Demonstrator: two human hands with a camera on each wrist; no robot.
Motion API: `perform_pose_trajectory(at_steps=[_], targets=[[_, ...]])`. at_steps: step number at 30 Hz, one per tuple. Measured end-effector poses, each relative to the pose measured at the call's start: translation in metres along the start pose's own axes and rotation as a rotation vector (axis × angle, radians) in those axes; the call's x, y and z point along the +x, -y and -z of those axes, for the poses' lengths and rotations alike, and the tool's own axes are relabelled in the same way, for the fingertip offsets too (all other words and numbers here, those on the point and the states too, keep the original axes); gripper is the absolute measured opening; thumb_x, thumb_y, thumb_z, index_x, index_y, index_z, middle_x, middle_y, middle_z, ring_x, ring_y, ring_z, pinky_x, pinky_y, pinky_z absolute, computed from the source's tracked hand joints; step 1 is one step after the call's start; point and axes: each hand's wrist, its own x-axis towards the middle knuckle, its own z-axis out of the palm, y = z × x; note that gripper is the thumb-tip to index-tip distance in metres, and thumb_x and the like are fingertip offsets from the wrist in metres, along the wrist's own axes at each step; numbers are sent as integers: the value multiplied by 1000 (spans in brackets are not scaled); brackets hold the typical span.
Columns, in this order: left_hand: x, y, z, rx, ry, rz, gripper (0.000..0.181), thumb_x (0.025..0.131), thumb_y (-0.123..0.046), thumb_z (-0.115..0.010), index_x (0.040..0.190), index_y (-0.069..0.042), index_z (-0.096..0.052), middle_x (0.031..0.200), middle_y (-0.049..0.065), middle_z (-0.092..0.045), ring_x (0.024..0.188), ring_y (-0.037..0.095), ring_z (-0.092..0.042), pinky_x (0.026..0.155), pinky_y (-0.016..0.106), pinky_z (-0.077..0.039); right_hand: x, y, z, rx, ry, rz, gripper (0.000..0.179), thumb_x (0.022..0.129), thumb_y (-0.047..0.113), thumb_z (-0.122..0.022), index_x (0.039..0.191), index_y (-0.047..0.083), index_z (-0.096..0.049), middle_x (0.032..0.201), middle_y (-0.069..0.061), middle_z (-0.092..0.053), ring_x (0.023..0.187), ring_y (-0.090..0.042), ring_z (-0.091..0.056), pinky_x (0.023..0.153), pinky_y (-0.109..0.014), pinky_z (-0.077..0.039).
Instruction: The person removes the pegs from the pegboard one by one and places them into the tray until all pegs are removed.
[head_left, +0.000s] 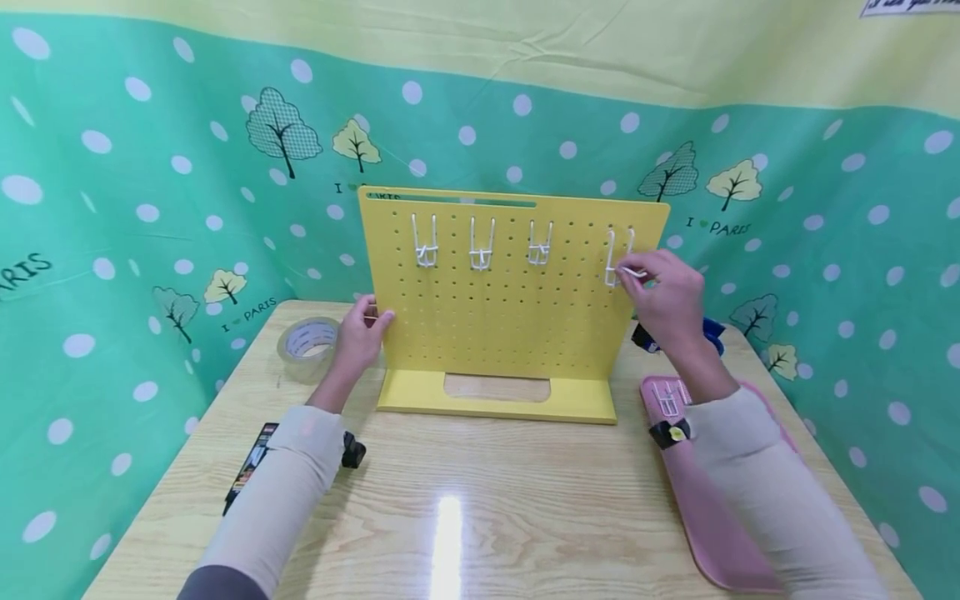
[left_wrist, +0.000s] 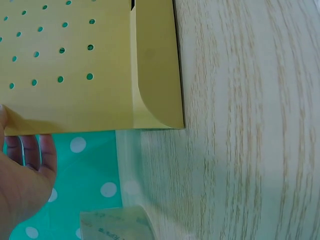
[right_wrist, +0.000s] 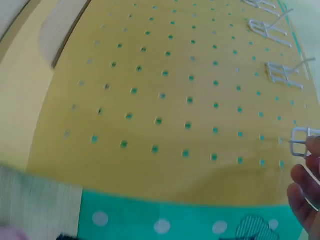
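A yellow pegboard (head_left: 510,321) stands upright on its flat base, facing me in the head view. Its left edge is gripped by my left hand (head_left: 362,335), thumb in front and fingers behind, as the left wrist view also shows. At the board's upper right, my right hand (head_left: 670,296) pinches a white wire hook (head_left: 611,273) by its jutting prong. That hook lies against the holes, and fingers cover part of it. Three similar hooks, a left one (head_left: 425,255), a middle one (head_left: 481,259) and another (head_left: 538,254), hang along the upper rows.
Left of the board lies a roll of clear tape (head_left: 288,350). A pink tray (head_left: 693,517) holding white wire hooks (head_left: 666,400) sits under my right forearm. Behind that arm is a blue and black object (head_left: 713,330); a black package (head_left: 251,467) lies by my left forearm.
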Motion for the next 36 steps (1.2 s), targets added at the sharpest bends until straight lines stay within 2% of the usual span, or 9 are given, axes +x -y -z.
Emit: perform_pose_trajectory(at_steps=[4,6,7,12,17,24,27,33,36], targets=[[0,-1,0,-7,1,3,35,104,-30,-58,133,-9,-55,117,19,-63,101,29,-60,80,32,-52,-13,-16,19,-47,115,-82,13,95,16,-73,100,5,-77,96,-14,-74,84,-29,-70,70,-12,-48],[0,-1,0,-3,2,6,36,104,-30,-58,133,-9,-54,117,19,-63,101,30,-60,81,32,-52,-20,-26,29,-66,183,-144,15,97,19,-71,103,6,-76,99,-14,-73,88,-30,-69,70,-7,-39],[-1,-1,0,-2,2,7,36,104,-30,-58,133,-9,-54,118,19,-63,102,29,-60,81,32,-52,-23,-31,33,-69,218,-180,17,98,21,-70,104,6,-76,101,-15,-72,89,-30,-68,69,-6,-39],[-1,1,1,9,1,15,37,105,-32,-58,133,-9,-54,119,19,-63,103,29,-60,82,31,-52,-41,-65,55,-120,364,-310,23,101,30,-65,108,10,-73,102,-16,-69,89,-30,-62,61,-20,-44],[0,1,2,-3,7,15,37,104,-31,-58,133,-9,-54,119,19,-62,103,30,-60,82,33,-52,-57,-104,76,-176,484,-354,24,103,28,-62,111,7,-71,101,-19,-69,85,-30,-60,60,-30,-46],[1,1,2,0,2,6,36,105,-31,-57,133,-8,-54,119,20,-63,102,30,-60,83,33,-52,-84,-162,100,-211,589,-309,17,100,20,-65,106,4,-71,90,-18,-72,75,-25,-63,55,-28,-46],[1,2,2,-1,2,2,37,105,-31,-57,133,-8,-54,119,20,-63,103,31,-60,83,34,-52,-95,-182,107,-222,652,-325,17,100,20,-65,106,4,-70,89,-17,-72,75,-22,-63,55,-29,-47],[2,2,1,8,4,2,38,104,-33,-57,133,-8,-54,118,20,-63,101,30,-60,81,33,-52,-119,-210,113,-251,824,-363,17,99,20,-65,107,6,-71,92,-14,-72,81,-26,-63,59,-29,-48],[2,2,0,5,9,0,38,104,-32,-57,133,-8,-54,118,20,-63,101,29,-60,81,32,-52,-133,-221,111,-237,883,-431,19,98,20,-65,108,5,-71,95,-14,-72,82,-25,-61,61,-30,-50]])
